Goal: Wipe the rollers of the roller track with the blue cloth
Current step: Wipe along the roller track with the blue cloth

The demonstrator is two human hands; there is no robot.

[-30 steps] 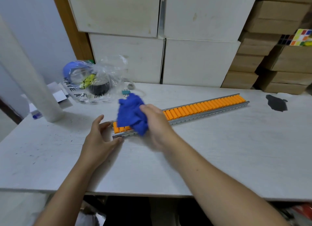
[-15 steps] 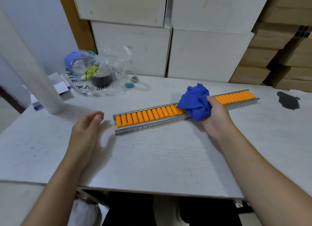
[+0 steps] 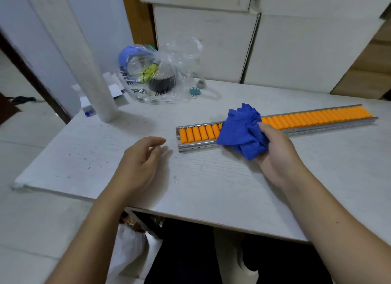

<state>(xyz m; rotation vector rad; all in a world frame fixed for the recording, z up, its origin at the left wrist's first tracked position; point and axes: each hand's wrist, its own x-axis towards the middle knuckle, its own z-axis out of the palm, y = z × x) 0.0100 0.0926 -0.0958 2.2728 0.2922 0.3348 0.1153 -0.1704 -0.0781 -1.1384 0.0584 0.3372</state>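
A long metal roller track (image 3: 300, 130) with orange rollers (image 3: 313, 118) lies slanted across the white table (image 3: 211, 188). My right hand (image 3: 277, 152) grips a bunched blue cloth (image 3: 241, 131) that presses on the rollers near the track's left end and hides a few of them. My left hand (image 3: 141, 163) rests on the table just left of the track's end, fingers loosely apart, holding nothing and not touching the track.
A clear plastic bag (image 3: 158, 76) with tape rolls sits at the back left, beside a teal binder clip (image 3: 194, 92). A tall white roll (image 3: 91, 72) stands at the left. White boxes (image 3: 296, 50) are stacked behind the table.
My right hand has slid the cloth back left along the rollers after reaching the track's middle right. My left hand let go of the track's end and lies beside it.
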